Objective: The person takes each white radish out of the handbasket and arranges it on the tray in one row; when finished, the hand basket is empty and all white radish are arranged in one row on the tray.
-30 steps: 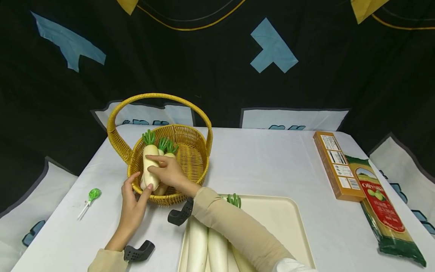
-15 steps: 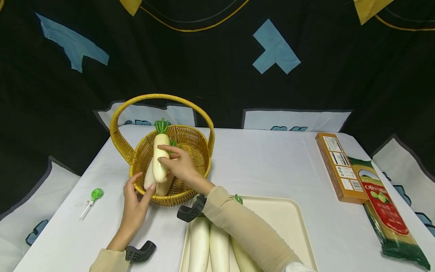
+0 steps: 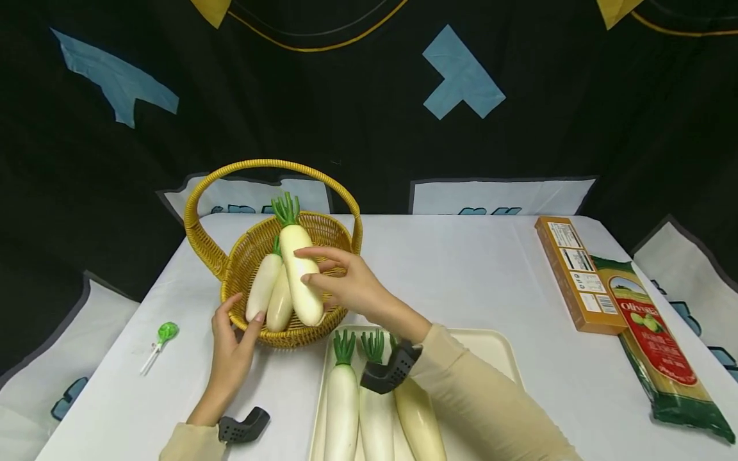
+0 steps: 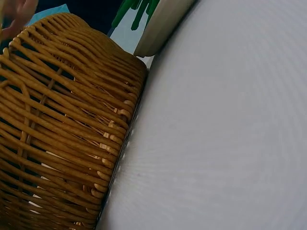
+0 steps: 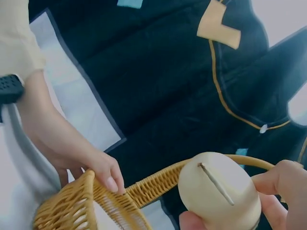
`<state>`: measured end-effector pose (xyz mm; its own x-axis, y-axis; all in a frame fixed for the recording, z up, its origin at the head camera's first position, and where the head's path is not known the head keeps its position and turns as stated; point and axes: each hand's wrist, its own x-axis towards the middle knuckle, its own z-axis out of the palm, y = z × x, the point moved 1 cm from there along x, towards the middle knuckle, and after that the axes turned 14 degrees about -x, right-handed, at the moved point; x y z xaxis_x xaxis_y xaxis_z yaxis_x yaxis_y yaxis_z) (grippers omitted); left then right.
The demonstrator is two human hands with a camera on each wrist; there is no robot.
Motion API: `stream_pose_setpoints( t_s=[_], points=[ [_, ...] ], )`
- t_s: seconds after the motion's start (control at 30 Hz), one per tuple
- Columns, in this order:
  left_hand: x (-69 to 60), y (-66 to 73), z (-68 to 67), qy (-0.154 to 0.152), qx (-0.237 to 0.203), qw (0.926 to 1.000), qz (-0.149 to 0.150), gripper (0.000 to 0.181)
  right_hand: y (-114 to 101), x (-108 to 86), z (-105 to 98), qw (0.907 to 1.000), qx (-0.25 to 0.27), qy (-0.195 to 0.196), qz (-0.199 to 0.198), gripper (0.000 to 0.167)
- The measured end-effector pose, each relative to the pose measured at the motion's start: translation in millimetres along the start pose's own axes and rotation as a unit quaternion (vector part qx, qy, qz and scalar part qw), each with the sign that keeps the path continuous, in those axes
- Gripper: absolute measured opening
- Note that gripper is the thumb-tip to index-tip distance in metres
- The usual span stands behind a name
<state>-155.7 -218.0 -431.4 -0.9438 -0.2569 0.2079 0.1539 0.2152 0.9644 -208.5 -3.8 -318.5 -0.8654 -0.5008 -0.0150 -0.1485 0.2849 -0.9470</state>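
My right hand pinches a white radish with a green top, tilted above the wicker basket. Its blunt root end faces the camera in the right wrist view. Two more white radishes, one on the left and a second beside it, lean inside the basket. With the thumb over the rim and fingers outside, my left hand grips the basket's near left side. The basket's woven wall fills the left of the left wrist view.
A cream tray in front holds three long white radishes. A green lollipop lies left. At right are an orange box and a pasta packet. The basket's tall handle arches over it.
My right hand has lifted the radish from the basket's left side and carried it right, uncovering the two leaning radishes. My left hand stays on the rim.
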Motion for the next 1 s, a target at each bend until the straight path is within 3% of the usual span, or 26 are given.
stream_pose_setpoints(
  t_s=[0.27, 0.57, 0.8, 1.0],
  points=[
    [-0.8, 1.1, 0.7, 0.001, 0.002, 1.0000, 0.001, 0.057, 29.5, -69.3, -43.8, 0.9991, -0.036, -0.018, 0.015, 0.039],
    [-1.2, 1.4, 1.0, -0.002, 0.002, 1.0000, -0.001, 0.057, 71.5, -146.3, -77.1, 0.9956, -0.081, 0.033, 0.035, 0.042],
    [-0.4, 1.6, 1.5, 0.007, 0.007, 1.0000, -0.001, 0.056, 97.8, -186.1, -71.2, 0.9920, -0.105, 0.041, 0.058, 0.040],
    [-1.5, 1.1, 0.7, 0.007, 0.010, 0.9999, -0.002, 0.057, 113.2, -203.0, -51.2, 0.9919, -0.059, 0.023, 0.110, 0.043]
  ],
)
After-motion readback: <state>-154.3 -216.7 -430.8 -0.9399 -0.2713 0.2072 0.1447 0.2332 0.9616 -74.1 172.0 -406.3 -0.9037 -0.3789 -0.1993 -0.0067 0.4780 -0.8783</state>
